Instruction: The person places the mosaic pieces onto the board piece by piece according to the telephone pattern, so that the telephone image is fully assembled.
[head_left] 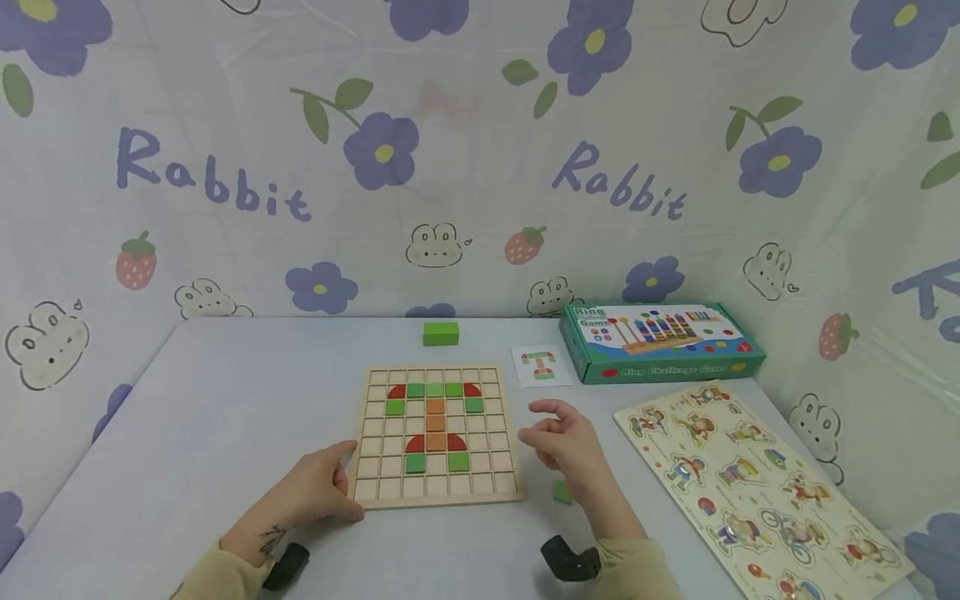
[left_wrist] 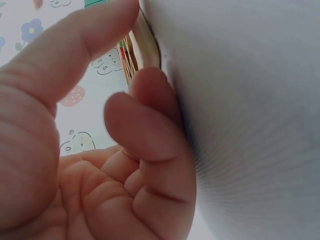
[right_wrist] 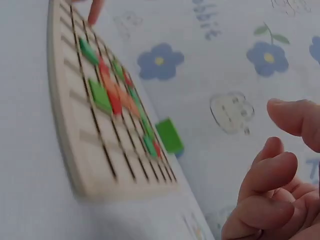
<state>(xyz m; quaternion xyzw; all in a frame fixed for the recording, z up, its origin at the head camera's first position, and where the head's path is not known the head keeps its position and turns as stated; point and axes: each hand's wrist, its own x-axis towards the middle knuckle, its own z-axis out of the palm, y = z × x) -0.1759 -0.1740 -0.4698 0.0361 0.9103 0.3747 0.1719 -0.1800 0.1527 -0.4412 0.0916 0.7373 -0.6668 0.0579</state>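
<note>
A square wooden grid board (head_left: 438, 503) lies flat on the table, several of its cells filled with green, orange and red pieces forming a T-like pattern. At its lower left corner my left hand (head_left: 315, 487) holds the edge, thumb at the corner and fingers against the left side. In the left wrist view the fingers (left_wrist: 145, 130) are bent against the board's rim. My right hand (head_left: 564, 437) hovers off the board's right side, fingers loosely bent, with nothing in them. A loose green piece (head_left: 562, 492) lies beside the right wrist, partly covered by it.
Behind the board stands a green block (head_left: 440, 334). A pattern card (head_left: 542, 367) lies at the back right, beside a green game box (head_left: 663, 343). A wooden picture puzzle (head_left: 765, 492) covers the right side of the table. A printed cloth hangs behind.
</note>
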